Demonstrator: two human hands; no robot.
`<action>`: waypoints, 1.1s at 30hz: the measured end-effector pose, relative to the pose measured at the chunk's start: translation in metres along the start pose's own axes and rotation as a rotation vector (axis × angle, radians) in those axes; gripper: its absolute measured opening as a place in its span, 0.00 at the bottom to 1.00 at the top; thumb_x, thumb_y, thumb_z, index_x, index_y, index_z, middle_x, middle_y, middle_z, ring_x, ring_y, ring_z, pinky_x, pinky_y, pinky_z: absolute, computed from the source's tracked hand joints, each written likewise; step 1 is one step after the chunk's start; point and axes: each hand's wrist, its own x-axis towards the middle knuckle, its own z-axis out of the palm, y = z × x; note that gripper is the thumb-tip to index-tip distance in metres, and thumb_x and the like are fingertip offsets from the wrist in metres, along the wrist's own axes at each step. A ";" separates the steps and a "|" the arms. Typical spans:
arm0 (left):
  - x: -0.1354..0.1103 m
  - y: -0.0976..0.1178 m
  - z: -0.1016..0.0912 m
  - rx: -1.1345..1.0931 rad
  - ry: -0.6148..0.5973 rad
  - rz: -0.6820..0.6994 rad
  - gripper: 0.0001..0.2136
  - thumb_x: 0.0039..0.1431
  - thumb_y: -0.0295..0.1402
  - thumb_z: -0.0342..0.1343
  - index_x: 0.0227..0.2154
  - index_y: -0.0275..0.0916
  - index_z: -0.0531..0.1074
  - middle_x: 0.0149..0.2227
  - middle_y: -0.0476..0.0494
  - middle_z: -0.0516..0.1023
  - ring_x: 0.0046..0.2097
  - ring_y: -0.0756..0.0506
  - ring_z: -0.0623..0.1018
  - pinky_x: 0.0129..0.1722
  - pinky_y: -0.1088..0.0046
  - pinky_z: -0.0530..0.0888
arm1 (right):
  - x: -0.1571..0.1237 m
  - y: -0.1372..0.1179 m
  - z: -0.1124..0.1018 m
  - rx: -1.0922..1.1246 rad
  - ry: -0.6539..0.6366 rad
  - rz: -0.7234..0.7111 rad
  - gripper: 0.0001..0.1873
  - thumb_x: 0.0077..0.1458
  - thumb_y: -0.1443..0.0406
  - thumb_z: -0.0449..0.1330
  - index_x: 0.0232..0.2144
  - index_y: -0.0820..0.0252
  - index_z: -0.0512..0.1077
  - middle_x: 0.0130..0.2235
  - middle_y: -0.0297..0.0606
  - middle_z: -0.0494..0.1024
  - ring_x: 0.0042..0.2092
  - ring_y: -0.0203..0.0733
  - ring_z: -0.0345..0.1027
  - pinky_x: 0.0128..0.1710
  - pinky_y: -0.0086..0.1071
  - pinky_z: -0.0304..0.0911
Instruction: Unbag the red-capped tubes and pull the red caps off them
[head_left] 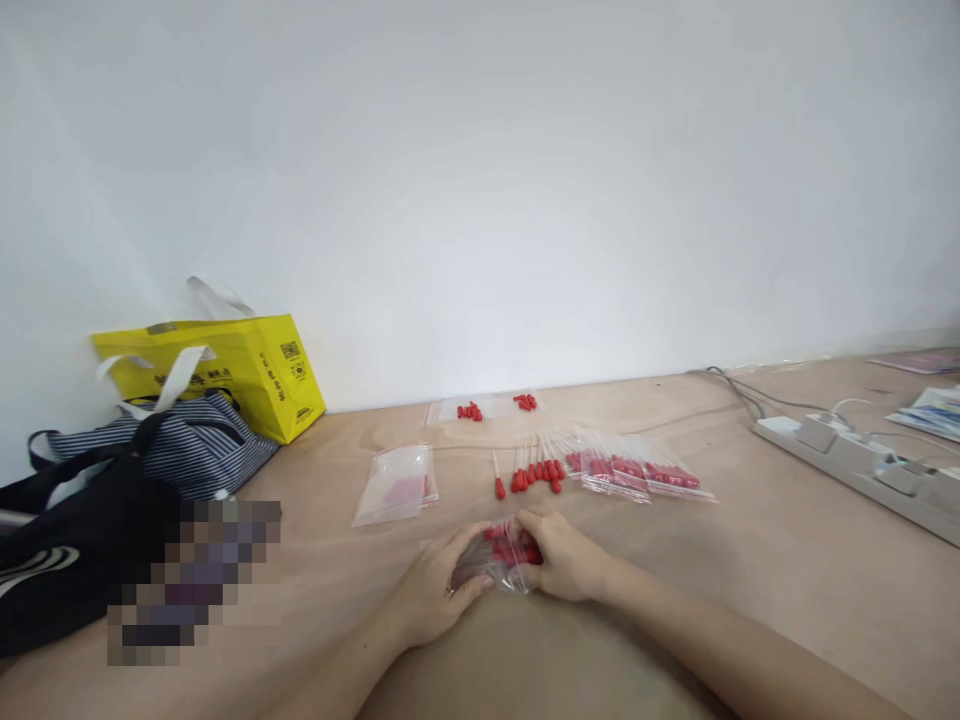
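My left hand (pixel 433 590) and my right hand (pixel 564 556) meet low in the middle of the brown table (pixel 750 560), both closed on a small clear plastic bag (pixel 501 556) holding red-tipped droppers. Just beyond the hands lie several loose red-tipped droppers (pixel 534 472) in a row. To their right sits a fanned pile of filled bags (pixel 637 472). A stack of flat bags (pixel 397 484) lies to the left. More droppers on a bag (pixel 487 408) rest near the wall.
A yellow tote bag (pixel 247 372), a striped bag (pixel 180 450) and a black bag (pixel 67 550) crowd the left end. A white power strip (pixel 862 462) with plugs and cables runs along the right. Papers (pixel 930 405) lie at the far right. A white wall stands behind.
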 end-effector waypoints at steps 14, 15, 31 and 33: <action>0.000 0.002 -0.001 0.007 0.018 -0.044 0.22 0.52 0.36 0.50 0.51 0.43 0.58 0.52 0.44 0.66 0.51 0.43 0.66 0.50 0.63 0.63 | -0.001 0.004 0.008 0.231 0.106 -0.046 0.14 0.40 0.72 0.58 0.34 0.60 0.67 0.35 0.36 0.63 0.37 0.37 0.60 0.37 0.29 0.58; 0.000 0.002 -0.002 0.010 0.018 -0.053 0.22 0.51 0.36 0.50 0.51 0.43 0.58 0.52 0.44 0.66 0.51 0.43 0.67 0.50 0.63 0.63 | 0.000 0.005 0.009 0.234 0.107 -0.042 0.14 0.40 0.72 0.58 0.34 0.60 0.67 0.35 0.35 0.63 0.36 0.37 0.60 0.36 0.29 0.58; 0.000 -0.001 -0.001 0.033 -0.011 -0.030 0.22 0.53 0.37 0.49 0.51 0.44 0.57 0.51 0.44 0.66 0.51 0.43 0.66 0.50 0.63 0.63 | 0.001 0.001 0.008 0.451 -0.048 -0.044 0.15 0.36 0.68 0.60 0.28 0.60 0.59 0.26 0.28 0.65 0.25 0.30 0.58 0.24 0.23 0.54; 0.000 -0.001 -0.002 0.030 -0.020 -0.037 0.22 0.53 0.38 0.49 0.51 0.44 0.57 0.51 0.44 0.66 0.51 0.43 0.66 0.50 0.63 0.63 | 0.001 0.005 0.006 0.486 -0.041 -0.052 0.14 0.37 0.70 0.59 0.29 0.60 0.59 0.26 0.28 0.66 0.25 0.29 0.59 0.24 0.23 0.55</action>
